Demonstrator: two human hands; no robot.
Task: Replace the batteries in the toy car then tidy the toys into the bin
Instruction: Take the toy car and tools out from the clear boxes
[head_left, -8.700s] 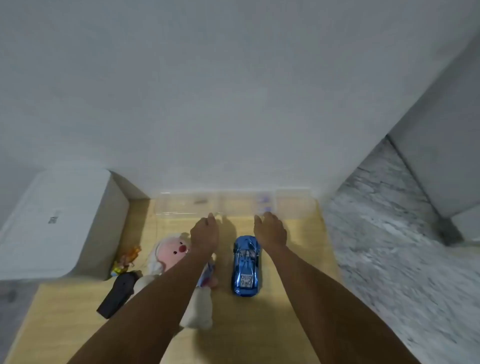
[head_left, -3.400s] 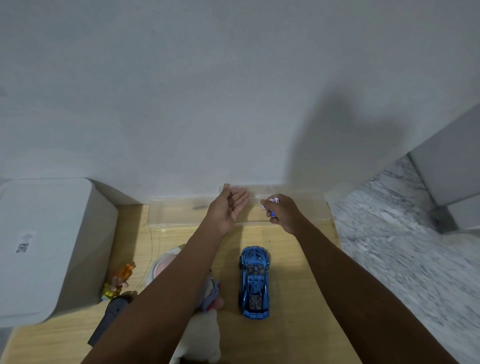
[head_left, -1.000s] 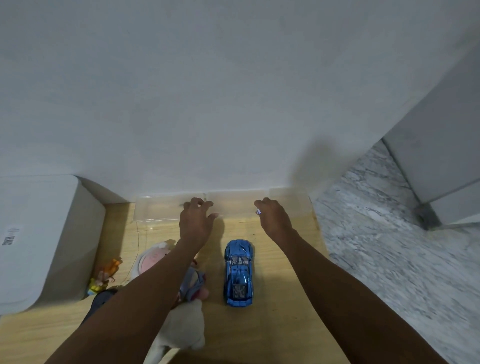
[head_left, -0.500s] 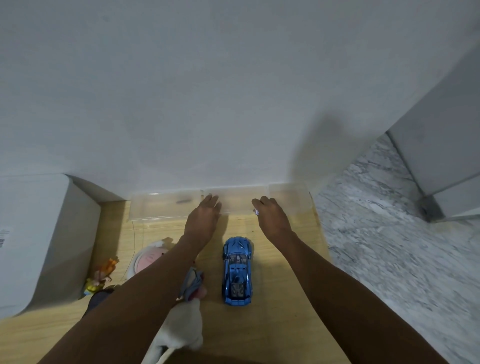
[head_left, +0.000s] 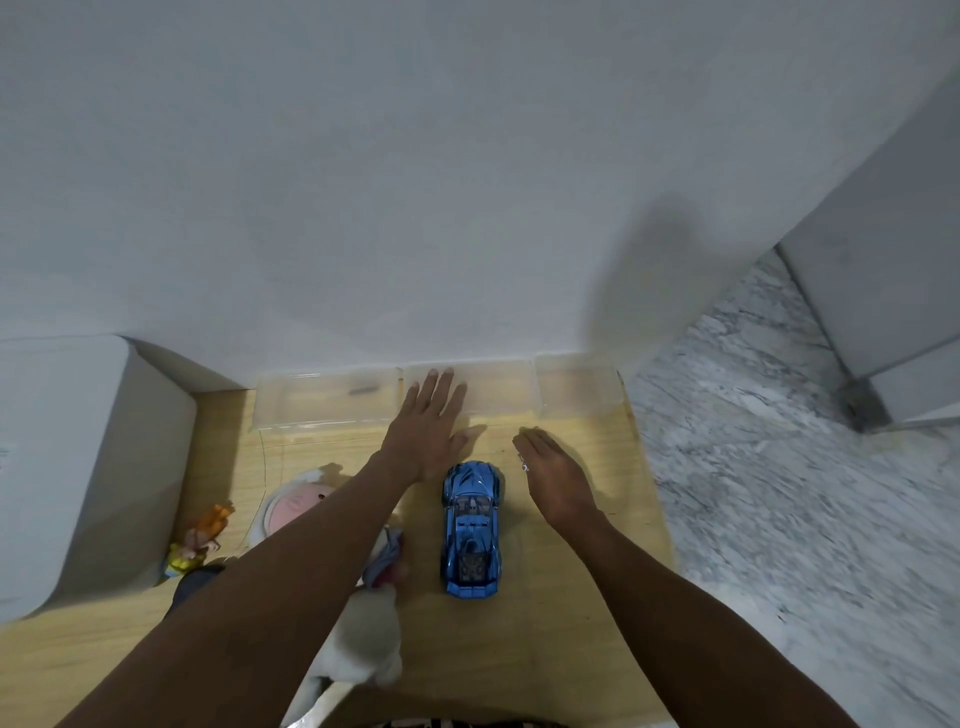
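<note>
The blue toy car (head_left: 470, 530) stands on its wheels on the wooden table (head_left: 566, 639), nose toward the wall. My left hand (head_left: 426, 431) lies flat and open just left of the car's nose, its fingers reaching over the middle compartment of a clear plastic tray (head_left: 576, 387). My right hand (head_left: 553, 475) hovers edge-on to the right of the car's nose. A small bluish shiny item (head_left: 524, 466) is pinched at its thumb side. A small dark item (head_left: 362, 389) lies in the tray's left compartment.
A pink-faced white plush toy (head_left: 293, 512) lies partly under my left arm. An orange and yellow figurine (head_left: 200, 540) and a black object (head_left: 189, 592) sit beside a large white box (head_left: 78, 467) at the left. Marble floor (head_left: 779, 493) drops off at the right.
My left hand has flattened and spread its fingers over the tray. My right hand has drawn back from the tray toward the car, still carrying the small item.
</note>
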